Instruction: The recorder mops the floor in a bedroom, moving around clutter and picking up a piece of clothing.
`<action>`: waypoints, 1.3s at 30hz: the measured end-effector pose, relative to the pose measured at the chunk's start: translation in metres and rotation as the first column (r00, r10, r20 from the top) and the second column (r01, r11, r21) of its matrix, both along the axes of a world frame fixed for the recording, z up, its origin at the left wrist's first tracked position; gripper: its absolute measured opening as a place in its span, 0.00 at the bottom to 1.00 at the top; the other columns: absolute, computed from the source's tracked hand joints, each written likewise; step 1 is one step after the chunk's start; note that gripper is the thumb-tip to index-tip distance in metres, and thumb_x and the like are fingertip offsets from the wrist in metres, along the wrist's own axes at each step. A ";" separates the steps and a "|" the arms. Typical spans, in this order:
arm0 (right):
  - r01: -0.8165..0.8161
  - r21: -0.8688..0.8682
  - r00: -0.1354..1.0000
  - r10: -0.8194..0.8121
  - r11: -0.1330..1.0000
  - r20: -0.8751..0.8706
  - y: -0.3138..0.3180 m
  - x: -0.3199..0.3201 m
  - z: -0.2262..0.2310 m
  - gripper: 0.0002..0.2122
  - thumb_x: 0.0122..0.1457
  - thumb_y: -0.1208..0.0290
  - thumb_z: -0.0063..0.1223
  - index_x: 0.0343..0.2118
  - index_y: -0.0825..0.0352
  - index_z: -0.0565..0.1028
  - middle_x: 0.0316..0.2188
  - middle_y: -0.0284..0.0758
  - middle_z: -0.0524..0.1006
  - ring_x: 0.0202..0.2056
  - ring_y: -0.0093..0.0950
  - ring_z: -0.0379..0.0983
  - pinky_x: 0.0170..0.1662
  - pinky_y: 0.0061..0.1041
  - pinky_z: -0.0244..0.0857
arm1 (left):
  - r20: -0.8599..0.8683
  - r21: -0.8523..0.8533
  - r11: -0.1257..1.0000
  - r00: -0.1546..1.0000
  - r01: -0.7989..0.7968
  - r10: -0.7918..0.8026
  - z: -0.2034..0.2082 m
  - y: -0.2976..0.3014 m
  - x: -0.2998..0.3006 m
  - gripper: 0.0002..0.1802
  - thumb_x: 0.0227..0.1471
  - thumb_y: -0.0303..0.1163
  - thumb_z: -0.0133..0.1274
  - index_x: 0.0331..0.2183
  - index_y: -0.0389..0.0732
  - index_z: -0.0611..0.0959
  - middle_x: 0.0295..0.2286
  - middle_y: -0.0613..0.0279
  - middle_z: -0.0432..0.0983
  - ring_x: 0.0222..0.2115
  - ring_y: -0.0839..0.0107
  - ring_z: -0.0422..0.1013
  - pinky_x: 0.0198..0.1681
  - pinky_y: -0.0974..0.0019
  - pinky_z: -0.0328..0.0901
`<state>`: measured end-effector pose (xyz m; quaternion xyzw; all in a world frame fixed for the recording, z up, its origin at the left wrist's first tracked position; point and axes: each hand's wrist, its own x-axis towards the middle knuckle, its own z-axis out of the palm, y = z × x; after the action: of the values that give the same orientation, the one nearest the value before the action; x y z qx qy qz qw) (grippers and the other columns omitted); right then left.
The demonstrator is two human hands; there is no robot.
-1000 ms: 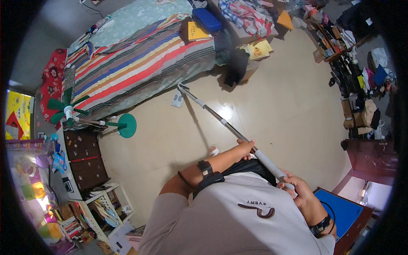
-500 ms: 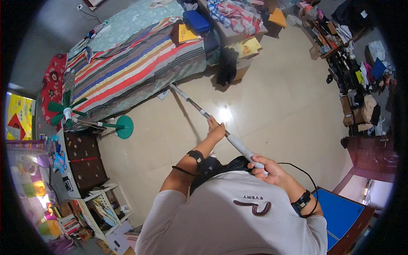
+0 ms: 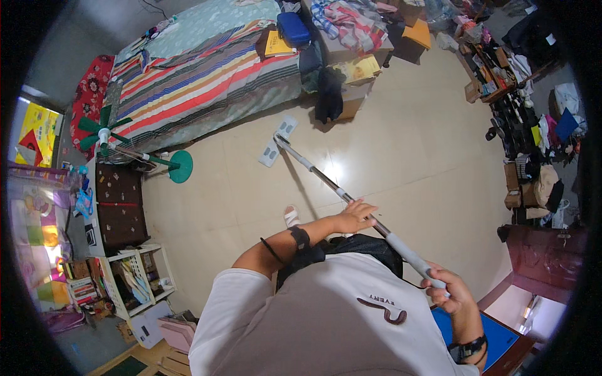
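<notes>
A flat mop (image 3: 323, 178) with a pale rectangular head (image 3: 269, 154) slants across the tiled floor. Its head lies flat near the bed's side. My right hand (image 3: 449, 289) is closed around the end of the thick grey grip, at my right side. Farther down the pole, my left hand (image 3: 351, 219) rests over the metal tube with its fingers stretched out, not wrapped round it. A white sandal (image 3: 291, 216) on one foot shows beneath my left forearm.
A bed with a striped cover (image 3: 207, 94) stands beyond the mop head. Boxes (image 3: 354, 103) with a dark cloth adjoin it. A green fan (image 3: 180, 167) and white shelf (image 3: 135, 282) are at left. Clutter (image 3: 520, 125) lines the right; a blue-topped table (image 3: 495, 338) is beside me.
The mop head has come out from the bed's edge toward me. My right hand has drawn the grip back and rightward. My left hand's fingers have loosened from the pole and spread.
</notes>
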<state>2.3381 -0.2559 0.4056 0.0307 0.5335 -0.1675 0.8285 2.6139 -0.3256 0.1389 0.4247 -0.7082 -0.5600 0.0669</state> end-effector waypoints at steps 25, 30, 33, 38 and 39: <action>-0.276 -0.093 0.956 0.264 0.957 -0.125 0.000 0.040 -0.009 0.24 0.56 0.65 0.51 0.55 0.63 0.62 0.22 0.34 0.71 0.10 0.13 0.53 0.08 0.10 0.44 | 0.052 -0.427 0.904 0.998 -0.007 0.032 -0.033 0.016 0.038 0.26 0.42 0.48 0.57 0.40 0.43 0.72 0.39 0.56 0.68 0.45 0.57 0.61 0.54 0.49 0.48; -0.510 -0.205 0.808 0.383 0.836 -0.448 0.007 0.030 0.039 0.28 0.55 0.66 0.52 0.59 0.66 0.59 0.21 0.36 0.72 0.09 0.16 0.55 0.10 0.14 0.48 | -0.131 -0.352 0.936 0.991 -0.021 -0.027 0.005 0.041 0.011 0.22 0.43 0.45 0.56 0.39 0.45 0.71 0.39 0.59 0.67 0.45 0.57 0.60 0.54 0.51 0.48; -0.514 -0.192 0.826 0.422 0.836 -0.373 0.000 0.039 0.037 0.29 0.54 0.68 0.52 0.59 0.65 0.58 0.21 0.35 0.72 0.09 0.17 0.56 0.11 0.16 0.49 | -0.117 -0.338 0.940 0.993 -0.047 0.007 0.003 0.035 0.025 0.19 0.44 0.44 0.56 0.37 0.47 0.72 0.38 0.61 0.68 0.45 0.57 0.61 0.52 0.53 0.51; -0.547 -0.275 0.836 0.497 0.791 -0.233 -0.008 0.080 -0.014 0.29 0.57 0.67 0.47 0.61 0.63 0.53 0.24 0.33 0.70 0.11 0.16 0.56 0.12 0.14 0.47 | -0.036 -0.405 0.907 0.993 -0.117 0.112 -0.038 0.028 0.082 0.16 0.44 0.43 0.57 0.35 0.48 0.73 0.35 0.61 0.70 0.44 0.58 0.62 0.50 0.54 0.53; -0.539 -0.276 0.841 0.491 0.795 -0.229 -0.008 0.086 -0.034 0.29 0.57 0.67 0.47 0.61 0.63 0.53 0.24 0.33 0.70 0.11 0.16 0.56 0.12 0.14 0.47 | -0.033 -0.404 0.908 0.994 -0.109 0.104 -0.049 0.028 0.092 0.16 0.44 0.43 0.57 0.35 0.48 0.73 0.35 0.61 0.70 0.44 0.58 0.62 0.50 0.54 0.53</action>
<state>2.4238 -0.2635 0.3713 -0.2672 0.5448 -0.0239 0.7945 2.7057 -0.2980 0.0899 0.4365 -0.7844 -0.3988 0.1876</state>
